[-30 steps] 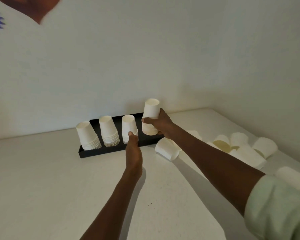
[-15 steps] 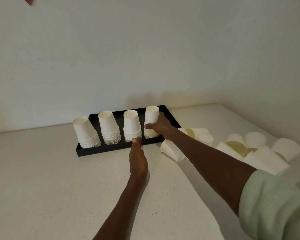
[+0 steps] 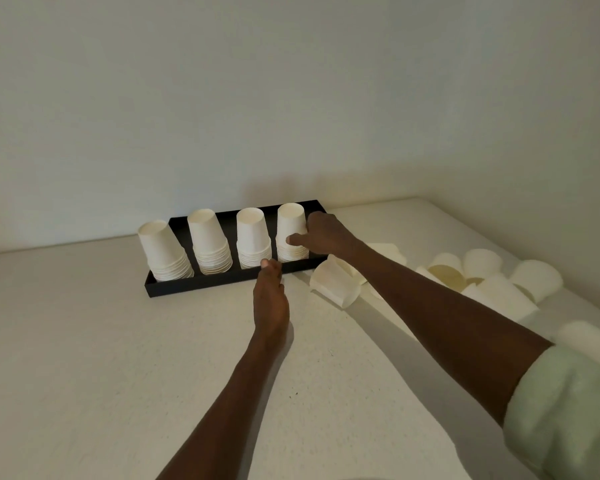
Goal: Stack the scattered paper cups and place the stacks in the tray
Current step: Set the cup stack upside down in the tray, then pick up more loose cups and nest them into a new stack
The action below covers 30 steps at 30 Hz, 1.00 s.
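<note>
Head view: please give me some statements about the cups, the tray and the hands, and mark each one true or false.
1. Four stacks of cups stand in the black tray. True.
2. The right hand grips the rightmost stack. True.
3. The stacks stand mouth up. False: they are upside down, bases up.
4. The left hand holds a loose cup. False: it holds nothing; its fingertips are at the tray's front edge.
5. Loose cups lie on the table right of the tray. True.

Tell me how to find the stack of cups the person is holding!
Look for the long black tray by the wall, with four stacks of upside-down white paper cups in a row. The one you want is the stack at the right end. It is the only one with a hand around it, the right hand.
</note>
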Each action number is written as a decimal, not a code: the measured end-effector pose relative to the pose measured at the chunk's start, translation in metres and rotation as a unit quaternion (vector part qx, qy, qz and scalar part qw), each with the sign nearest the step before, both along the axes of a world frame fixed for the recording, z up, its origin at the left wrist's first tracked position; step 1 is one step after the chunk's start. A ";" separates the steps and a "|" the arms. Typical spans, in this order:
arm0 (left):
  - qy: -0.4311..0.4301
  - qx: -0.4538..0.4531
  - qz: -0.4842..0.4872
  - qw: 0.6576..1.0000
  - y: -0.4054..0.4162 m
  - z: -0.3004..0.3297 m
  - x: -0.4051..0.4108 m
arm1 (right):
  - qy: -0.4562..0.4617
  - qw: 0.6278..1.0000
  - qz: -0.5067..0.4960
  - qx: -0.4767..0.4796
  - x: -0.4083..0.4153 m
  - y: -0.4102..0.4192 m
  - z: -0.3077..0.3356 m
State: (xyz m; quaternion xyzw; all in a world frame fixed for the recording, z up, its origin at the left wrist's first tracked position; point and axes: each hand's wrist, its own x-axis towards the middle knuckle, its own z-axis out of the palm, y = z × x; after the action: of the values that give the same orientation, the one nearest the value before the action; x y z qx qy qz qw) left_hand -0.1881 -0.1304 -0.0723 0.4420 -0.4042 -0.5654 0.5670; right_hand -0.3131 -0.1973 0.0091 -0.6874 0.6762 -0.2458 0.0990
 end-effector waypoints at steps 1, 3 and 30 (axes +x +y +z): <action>-0.002 0.002 0.001 1.000 0.002 0.002 0.000 | 0.042 0.999 0.001 -0.014 -0.001 0.010 0.001; -0.002 0.009 0.007 1.000 0.007 0.004 0.002 | 0.090 0.995 -0.001 -0.036 -0.002 0.028 -0.002; 0.013 0.007 -0.135 0.991 0.142 0.001 -0.017 | -0.232 0.966 0.077 0.083 -0.046 0.230 -0.042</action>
State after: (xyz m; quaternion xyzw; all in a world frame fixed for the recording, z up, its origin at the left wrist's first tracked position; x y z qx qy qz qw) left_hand -0.2047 0.0120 -0.0709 0.3803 -0.4490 -0.6449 0.4877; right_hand -0.3587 0.0324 -0.0325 -0.6508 0.5977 -0.3334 0.3287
